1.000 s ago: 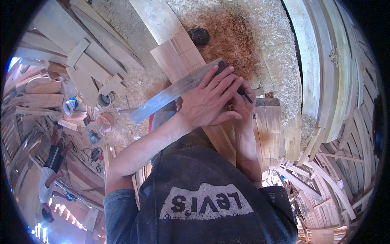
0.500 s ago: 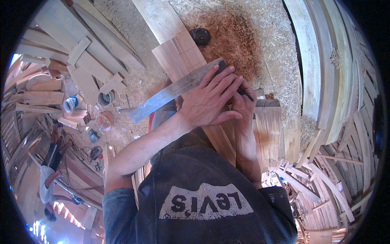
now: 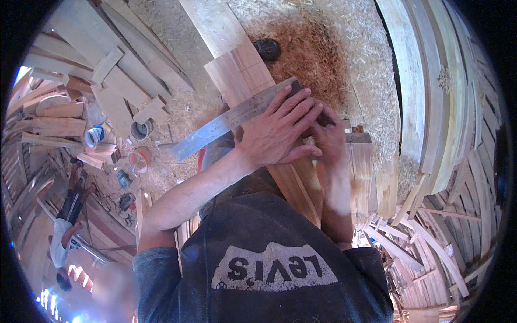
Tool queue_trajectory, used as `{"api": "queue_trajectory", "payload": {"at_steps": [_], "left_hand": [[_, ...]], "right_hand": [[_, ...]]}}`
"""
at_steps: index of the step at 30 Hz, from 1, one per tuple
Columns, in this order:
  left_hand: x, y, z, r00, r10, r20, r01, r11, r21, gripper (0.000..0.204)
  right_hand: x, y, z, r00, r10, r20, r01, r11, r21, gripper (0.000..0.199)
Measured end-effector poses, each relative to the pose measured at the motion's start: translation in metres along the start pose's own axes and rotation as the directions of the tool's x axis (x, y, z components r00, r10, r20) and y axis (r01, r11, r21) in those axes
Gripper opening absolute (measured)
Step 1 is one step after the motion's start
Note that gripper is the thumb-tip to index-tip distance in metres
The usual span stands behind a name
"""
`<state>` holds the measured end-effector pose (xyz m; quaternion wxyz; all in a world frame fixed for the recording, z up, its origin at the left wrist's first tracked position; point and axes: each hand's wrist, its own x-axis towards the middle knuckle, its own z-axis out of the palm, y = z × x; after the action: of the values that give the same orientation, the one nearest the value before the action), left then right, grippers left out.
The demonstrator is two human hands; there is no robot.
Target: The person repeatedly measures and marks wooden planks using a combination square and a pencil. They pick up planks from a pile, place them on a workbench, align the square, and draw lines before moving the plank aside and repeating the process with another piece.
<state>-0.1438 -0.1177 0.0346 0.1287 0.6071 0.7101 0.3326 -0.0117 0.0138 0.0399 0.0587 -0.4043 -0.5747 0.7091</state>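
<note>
A metal-bladed try square (image 3: 215,126) lies slantwise across a wide pale board (image 3: 239,75), its dark stock mostly under my hands. My left hand (image 3: 277,126) presses down over the stock end, fingers stretched across it and thumb pointing right, holding the square on the wood. Close against its right side, my right hand (image 3: 329,134) has curled fingers and is slightly blurred. Something dark shows by those fingers, too hidden to name. Below my hands the board's lower part (image 3: 296,188) runs toward my body. Pencilled lines cross the board above the blade.
Planks (image 3: 124,75) are stacked at the left. A bucket (image 3: 141,130), an orange container (image 3: 139,160) and a blue-white can (image 3: 94,136) stand nearby. Wood blocks (image 3: 360,172) adjoin the board's right side. Shavings (image 3: 301,59) cover the ground. Another person (image 3: 62,231) is at the far left.
My right hand has shifted slightly up, its fingers now more curled and blurred. My left hand and the square stay in place. The other person's posture has changed a little.
</note>
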Motion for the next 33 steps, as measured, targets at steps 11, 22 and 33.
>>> {"api": "queue_trajectory", "payload": {"at_steps": [11, 22, 33], "left_hand": [[-0.002, 0.000, 0.002, 0.998, -0.006, -0.057, 0.005, 1.000, -0.019, 0.081], [-0.011, 0.004, 0.007, 0.996, -0.093, -0.001, 0.091, 0.983, -0.158, 0.079], [-0.007, 0.000, 0.006, 0.997, -0.044, -0.064, 0.036, 0.993, -0.111, 0.083]], "right_hand": [[0.045, -0.105, 0.015, 0.916, -0.338, 0.216, 0.399, 0.827, -0.396, 0.029], [0.085, -0.089, 0.090, 0.683, -0.184, 0.707, 0.682, 0.506, -0.528, 0.033], [0.086, -0.121, 0.080, 0.705, -0.144, 0.694, 0.703, 0.273, -0.657, 0.031]]}}
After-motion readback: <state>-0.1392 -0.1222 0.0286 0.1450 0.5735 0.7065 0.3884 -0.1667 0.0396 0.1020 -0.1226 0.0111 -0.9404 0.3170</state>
